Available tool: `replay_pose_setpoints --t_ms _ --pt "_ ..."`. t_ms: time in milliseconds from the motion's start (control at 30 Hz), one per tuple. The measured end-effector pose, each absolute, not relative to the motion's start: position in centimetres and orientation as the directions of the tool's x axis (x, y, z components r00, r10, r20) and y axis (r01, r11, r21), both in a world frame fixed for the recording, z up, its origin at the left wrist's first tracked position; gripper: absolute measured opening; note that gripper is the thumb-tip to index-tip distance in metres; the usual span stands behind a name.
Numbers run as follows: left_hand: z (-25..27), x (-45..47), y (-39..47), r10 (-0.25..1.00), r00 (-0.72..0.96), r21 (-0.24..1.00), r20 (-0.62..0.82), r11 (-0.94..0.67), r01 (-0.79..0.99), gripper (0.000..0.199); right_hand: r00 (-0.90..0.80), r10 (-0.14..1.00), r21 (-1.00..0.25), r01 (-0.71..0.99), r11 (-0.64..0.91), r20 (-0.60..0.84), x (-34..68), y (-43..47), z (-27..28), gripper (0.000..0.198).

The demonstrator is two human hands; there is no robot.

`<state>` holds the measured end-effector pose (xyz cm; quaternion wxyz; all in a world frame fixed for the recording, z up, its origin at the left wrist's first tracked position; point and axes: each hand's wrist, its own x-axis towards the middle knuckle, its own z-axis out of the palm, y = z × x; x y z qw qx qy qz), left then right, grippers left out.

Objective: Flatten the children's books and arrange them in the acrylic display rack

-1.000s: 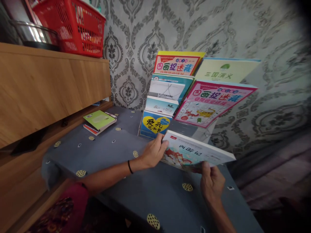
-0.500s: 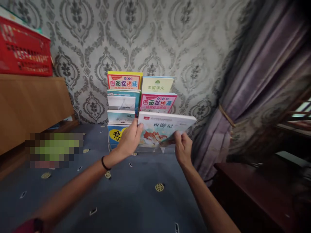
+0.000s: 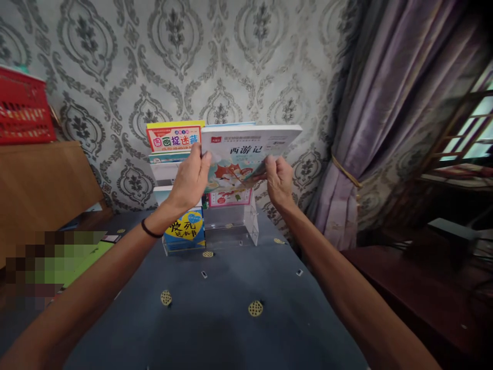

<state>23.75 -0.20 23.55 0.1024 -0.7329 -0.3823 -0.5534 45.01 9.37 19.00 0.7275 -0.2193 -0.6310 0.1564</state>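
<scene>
Between my two hands is a pale book (image 3: 234,167) with Chinese characters and a red-and-teal picture on its cover. My left hand (image 3: 191,177) grips its left edge, thumb on the front. On the right side, my right hand (image 3: 280,180) is closed on the cover's edge. Behind it stands a clear tiered book rack (image 3: 251,226). In the rack's left column are a blue-and-yellow book (image 3: 185,230) at the bottom and a red-and-yellow book (image 3: 175,136) at the top. A pink-edged book (image 3: 230,198) shows partly under the held book, which hides the rest of the right column.
The rack stands on a dark blue patterned cloth (image 3: 215,329) against a papered wall. To the left are a wooden cabinet (image 3: 46,180) and a red basket (image 3: 25,108). A purple curtain (image 3: 346,154) hangs at right, above a dark red surface (image 3: 400,288).
Both hands have raised the pale book in front of the rack's upper tiers. The rack's lower right tiers now show below it. The camera view has shifted somewhat.
</scene>
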Motion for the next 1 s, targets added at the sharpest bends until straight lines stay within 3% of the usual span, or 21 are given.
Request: replay_pose_setpoints --t_ms 1000 --pt "21.4 23.9 3.2 0.514 0.120 0.319 0.849 -0.681 0.660 0.021 0.149 0.557 -0.572 0.087 0.816 0.817 45.3 13.2 17.1 0.066"
